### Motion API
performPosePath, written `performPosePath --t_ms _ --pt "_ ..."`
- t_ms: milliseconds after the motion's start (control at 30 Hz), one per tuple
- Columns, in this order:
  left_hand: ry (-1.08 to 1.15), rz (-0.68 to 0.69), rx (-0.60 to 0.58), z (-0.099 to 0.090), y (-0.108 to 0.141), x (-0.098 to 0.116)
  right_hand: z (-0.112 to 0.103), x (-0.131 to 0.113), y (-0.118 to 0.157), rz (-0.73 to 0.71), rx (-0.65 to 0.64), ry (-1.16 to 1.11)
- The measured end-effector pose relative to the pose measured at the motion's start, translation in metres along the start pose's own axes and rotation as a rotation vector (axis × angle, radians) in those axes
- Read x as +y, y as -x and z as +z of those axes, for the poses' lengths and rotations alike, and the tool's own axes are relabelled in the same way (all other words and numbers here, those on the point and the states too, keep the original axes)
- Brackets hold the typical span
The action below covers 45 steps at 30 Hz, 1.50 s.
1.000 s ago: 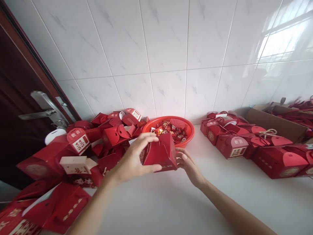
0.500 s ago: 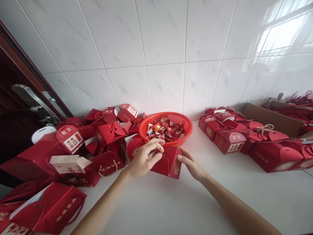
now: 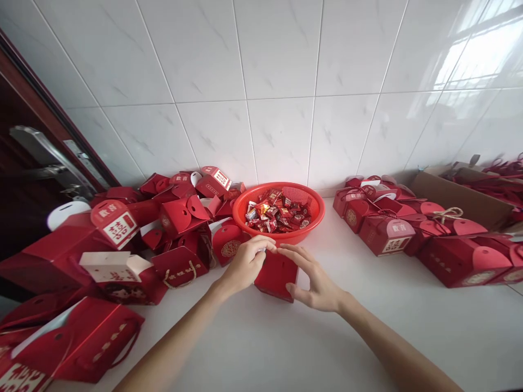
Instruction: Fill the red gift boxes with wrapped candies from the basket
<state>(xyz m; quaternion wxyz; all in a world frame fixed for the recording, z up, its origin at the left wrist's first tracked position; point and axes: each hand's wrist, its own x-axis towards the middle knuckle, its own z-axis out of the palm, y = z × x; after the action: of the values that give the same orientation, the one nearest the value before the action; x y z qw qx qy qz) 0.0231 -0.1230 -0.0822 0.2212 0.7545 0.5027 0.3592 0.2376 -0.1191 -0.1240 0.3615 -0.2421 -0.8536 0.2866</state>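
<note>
So I'm counting two hands, one left hand (image 3: 245, 265) and one right hand (image 3: 321, 280), with one open red box (image 3: 274, 279) between them. There's one basket (image 3: 292, 238), but the candies (image 3: 281, 216) in it are way too jumbled to tally. Same with the left pile of boxes (image 3: 183, 215) and right group of boxes (image 3: 384, 235), plus one cardboard carton (image 3: 461, 198) and one door handle (image 3: 38, 144).

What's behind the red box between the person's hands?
Behind the red box stands a round red basket heaped with small wrapped pieces, then a tiled wall. The left hand, right hand and box hide most of whatever lies between box and basket.
</note>
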Motion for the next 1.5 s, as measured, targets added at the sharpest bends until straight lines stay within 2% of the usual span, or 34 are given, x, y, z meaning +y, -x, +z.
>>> performPosePath --t_ms 133,267,400,533,600,767,833,900,1033,1200,1333,1500 --pt "-0.028 0.046 -0.045 -0.007 -0.001 -0.001 -0.006 0.001 -0.001 0.078 -0.015 -0.057" --pt "-0.148 0.250 -0.079 -0.015 0.001 -0.006 -0.012 -0.001 -0.001 0.088 0.019 -0.172" --pt "-0.238 0.442 -0.069 -0.016 0.001 -0.010 -0.012 -0.003 -0.001 0.072 0.092 -0.182" --pt "-0.275 0.528 -0.055 -0.017 0.000 -0.010 -0.009 -0.004 0.000 0.050 0.152 -0.146" --pt "-0.248 0.494 -0.098 -0.021 0.001 -0.009 -0.010 -0.003 0.000 0.062 0.164 -0.168" --pt "-0.176 0.198 -0.305 -0.032 0.002 -0.003 -0.014 0.000 -0.001 0.133 0.121 -0.381" --pt "-0.188 0.128 -0.370 -0.034 0.003 0.002 -0.015 0.000 -0.002 0.165 0.104 -0.458" --pt "-0.205 0.112 -0.392 -0.035 0.004 0.007 -0.018 -0.001 -0.003 0.194 0.095 -0.462" --pt "-0.278 0.106 -0.386 -0.035 0.008 0.015 -0.028 -0.004 -0.004 0.195 0.054 -0.333" --pt "-0.347 0.020 -0.424 -0.033 0.014 0.021 -0.045 0.003 -0.004 0.206 0.065 -0.183" --pt "-0.333 -0.018 -0.479 -0.031 0.017 0.021 -0.051 0.013 -0.003 0.212 -0.041 -0.181" --pt "-0.286 -0.029 -0.459 -0.033 0.014 0.015 -0.053 0.012 -0.001 0.127 -0.129 -0.055"
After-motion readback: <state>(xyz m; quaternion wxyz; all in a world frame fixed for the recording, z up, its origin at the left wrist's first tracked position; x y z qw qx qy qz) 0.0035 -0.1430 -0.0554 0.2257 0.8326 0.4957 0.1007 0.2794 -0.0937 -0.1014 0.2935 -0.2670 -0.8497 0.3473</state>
